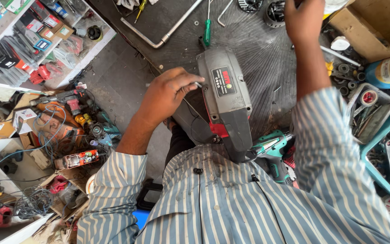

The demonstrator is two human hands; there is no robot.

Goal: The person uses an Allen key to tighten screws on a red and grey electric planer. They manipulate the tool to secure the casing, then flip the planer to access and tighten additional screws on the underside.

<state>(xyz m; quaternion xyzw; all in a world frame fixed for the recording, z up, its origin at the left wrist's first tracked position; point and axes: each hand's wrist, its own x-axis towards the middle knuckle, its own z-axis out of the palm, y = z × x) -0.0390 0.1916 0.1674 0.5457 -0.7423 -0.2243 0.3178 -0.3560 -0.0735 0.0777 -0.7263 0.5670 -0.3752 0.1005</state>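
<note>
From the head camera, our left hand (168, 92) curls its fingers together against the side of the grey power tool (225, 99) on the ribbed black mat (258, 40). Our right hand (304, 18) reaches far; we cannot tell its fingers' state.

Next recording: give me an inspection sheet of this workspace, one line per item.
Surface: dark ribbed mat, dusty.
Job's things: grey and red power tool lying on the mat, its rear end toward the person.
Clutter: green-handled screwdriver, bent metal bar, cardboard box, tray of small tools, teal drill.
Hands: left hand against the tool's side; right hand reaching to the far edge, what it touches is cut off.
Cables: tangled wires on the floor at left.
Surroundings: shelf of boxed goods.
</note>
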